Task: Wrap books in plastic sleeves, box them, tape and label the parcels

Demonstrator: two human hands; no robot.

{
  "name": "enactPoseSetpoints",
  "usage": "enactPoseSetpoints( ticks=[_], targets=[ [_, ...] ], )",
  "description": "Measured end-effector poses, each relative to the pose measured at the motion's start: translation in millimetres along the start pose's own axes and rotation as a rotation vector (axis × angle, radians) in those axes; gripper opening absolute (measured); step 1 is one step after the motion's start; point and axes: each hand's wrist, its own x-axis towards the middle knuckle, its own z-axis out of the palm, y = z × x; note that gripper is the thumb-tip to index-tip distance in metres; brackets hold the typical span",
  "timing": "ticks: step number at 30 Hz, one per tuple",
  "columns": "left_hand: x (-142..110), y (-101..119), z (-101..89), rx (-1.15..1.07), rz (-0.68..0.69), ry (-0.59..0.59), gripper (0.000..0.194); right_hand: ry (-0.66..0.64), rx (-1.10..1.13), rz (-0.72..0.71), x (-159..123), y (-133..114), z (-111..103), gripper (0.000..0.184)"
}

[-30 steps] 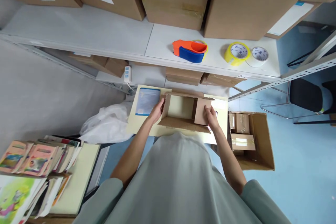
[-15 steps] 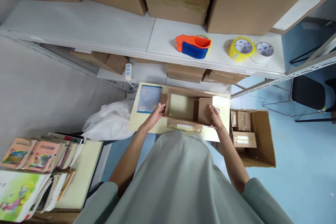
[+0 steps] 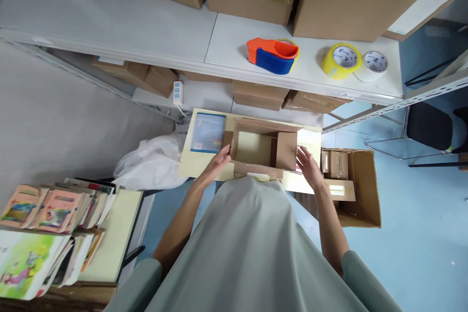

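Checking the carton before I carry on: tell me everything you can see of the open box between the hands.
The open box is brown, apparently corrugated cardboard, rectangular, opening upward, on the pale yellow table. A flap lies across its right end; others spread outward left and near. Pale yellow shows inside, perhaps the table beneath. The left hand and right hand flank its ends; whether they touch it is unclear.

Packing corner of a storeroom or small warehouse, metal shelving (image 3: 139,29) loaded with large cardboard cartons (image 3: 340,0), orange-and-blue tape dispenser (image 3: 272,56) and tape rolls (image 3: 341,61) on the shelf edge, narrow worktop (image 3: 186,161) bearing an open box (image 3: 287,151), bin carton (image 3: 367,190) of small parcels (image 3: 338,165) on blue floor (image 3: 420,253)
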Motion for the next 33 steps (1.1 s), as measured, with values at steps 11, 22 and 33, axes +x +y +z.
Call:
enactPoseSetpoints(
  ticks=[11,22,33],
  targets=[
    [38.9,0.4,10.8,0.196,0.091,0.156,0.077,0.095,-0.202,-0.070,15.7,2.3,1.4,0.113],
    [79.2,64.3,28.8,0.520,0.443,0.076,0.105,0.129,-0.381,-0.394,68.3,-56.3,20.2,0.086],
    [48.5,35.2,26.6,0.464,0.369,0.079,0.029,0.101,-0.483,-0.353,36.3,-17.6,15.6,0.054]
  ],
)
